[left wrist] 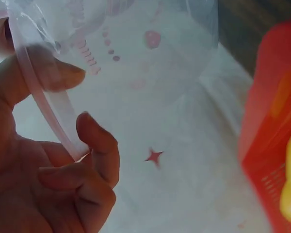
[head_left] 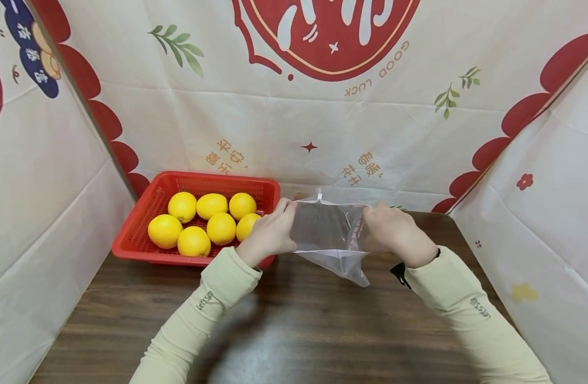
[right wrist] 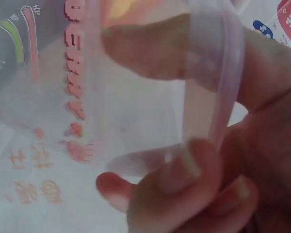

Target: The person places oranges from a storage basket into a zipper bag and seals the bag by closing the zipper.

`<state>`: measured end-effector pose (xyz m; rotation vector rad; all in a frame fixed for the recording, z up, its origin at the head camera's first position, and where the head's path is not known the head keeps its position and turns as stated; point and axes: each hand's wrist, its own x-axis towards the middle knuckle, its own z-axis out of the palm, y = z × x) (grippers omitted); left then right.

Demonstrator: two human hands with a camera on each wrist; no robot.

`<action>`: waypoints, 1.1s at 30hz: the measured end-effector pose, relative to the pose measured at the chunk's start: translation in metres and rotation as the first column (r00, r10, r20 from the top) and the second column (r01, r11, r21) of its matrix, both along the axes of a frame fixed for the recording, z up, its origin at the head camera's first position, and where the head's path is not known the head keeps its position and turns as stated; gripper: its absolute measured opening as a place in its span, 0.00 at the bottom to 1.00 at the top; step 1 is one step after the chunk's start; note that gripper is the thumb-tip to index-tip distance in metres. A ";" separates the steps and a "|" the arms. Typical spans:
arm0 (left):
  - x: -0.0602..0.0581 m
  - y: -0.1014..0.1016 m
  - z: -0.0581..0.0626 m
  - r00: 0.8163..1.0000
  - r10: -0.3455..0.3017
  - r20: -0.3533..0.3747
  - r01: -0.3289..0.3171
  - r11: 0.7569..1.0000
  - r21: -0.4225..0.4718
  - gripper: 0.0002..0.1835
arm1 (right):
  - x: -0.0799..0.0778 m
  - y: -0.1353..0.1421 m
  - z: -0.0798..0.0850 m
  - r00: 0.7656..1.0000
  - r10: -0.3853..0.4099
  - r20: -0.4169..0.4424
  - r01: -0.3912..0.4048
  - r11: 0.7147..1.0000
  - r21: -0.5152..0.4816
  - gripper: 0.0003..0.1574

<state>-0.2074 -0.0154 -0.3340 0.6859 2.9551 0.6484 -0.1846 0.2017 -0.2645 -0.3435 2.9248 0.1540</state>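
Note:
A see-through plastic zipper bag (head_left: pixel 329 229) with pink print is stretched between both hands, its mouth wide and facing up toward the head view. My left hand (head_left: pixel 272 226) grips the left end of the mouth; in the left wrist view the thumb (left wrist: pixel 63 75) is inside the bag and curled fingers are at the rim. The right hand (head_left: pixel 394 232) holds the opposite end, with fingers on both sides of the rim (right wrist: pixel 228 73) in the right wrist view. A white zip slider (head_left: pixel 320 196) sits on the far edge. Nothing shows inside the bag.
A red plastic basket (head_left: pixel 135 240) with several round yellow fruits (head_left: pixel 194 241) stands on the brown wooden table (head_left: pixel 322 330), left of the bag and partly behind my left hand. Printed white cloth walls (head_left: pixel 284 122) enclose the back and both sides.

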 end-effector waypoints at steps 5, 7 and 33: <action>0.000 -0.001 0.009 0.998 -0.045 0.039 0.045 0.999 0.006 0.45 | 0.002 0.000 0.011 1.000 -0.008 0.029 0.007 0.999 0.034 0.18; -0.002 0.000 0.009 0.997 -0.055 0.063 0.055 0.998 0.007 0.45 | 0.001 0.001 0.012 0.999 -0.005 0.050 0.003 0.999 0.040 0.15; -0.018 -0.050 -0.034 0.992 0.043 -0.120 -0.012 0.969 0.247 0.27 | -0.028 -0.004 -0.028 0.961 0.244 -0.132 -0.275 0.902 -0.332 0.49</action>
